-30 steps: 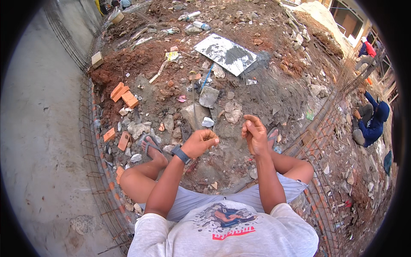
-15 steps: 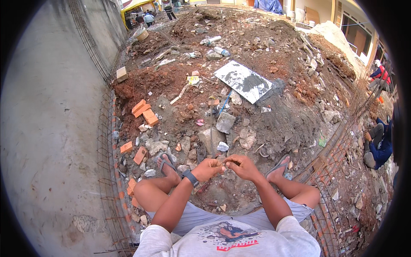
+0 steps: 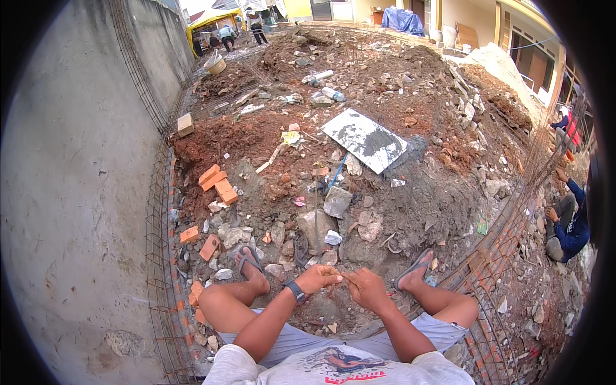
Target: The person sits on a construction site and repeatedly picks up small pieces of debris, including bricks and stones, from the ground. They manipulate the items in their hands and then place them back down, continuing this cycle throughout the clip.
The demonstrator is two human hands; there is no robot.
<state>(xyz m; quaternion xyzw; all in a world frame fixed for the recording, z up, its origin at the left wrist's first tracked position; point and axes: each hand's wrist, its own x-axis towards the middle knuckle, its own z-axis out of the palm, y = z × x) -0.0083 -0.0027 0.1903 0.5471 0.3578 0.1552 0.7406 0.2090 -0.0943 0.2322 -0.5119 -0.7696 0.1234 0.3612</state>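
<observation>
Over the ground between my feet, both hands are close together at the fingertips. My left hand [image 3: 317, 278], with a dark watch [image 3: 295, 292] on its wrist, is closed in a pinch. Opposite it my right hand [image 3: 367, 287] is also closed, its fingers bent down and its forefinger near the left fingertips. Whatever they pinch is too small to make out. Just beyond them lie a pale stone [image 3: 333, 237] and a grey block [image 3: 337, 202]. A thin blue stick [image 3: 337, 172] leans by the block.
Farther off lies a white board [image 3: 350, 123] smeared with grey mortar. Orange bricks [image 3: 226, 191] lie at the left, beside a rebar cage [image 3: 158, 218] along the grey wall [image 3: 77, 192]. Another rebar cage [image 3: 507, 237] runs along the right, where a person [image 3: 573, 221] in dark blue sits.
The scene sits slightly lower in the view. My hands are still together, a little lower, and my right fingers have turned further downward. The person at the right has shifted slightly.
</observation>
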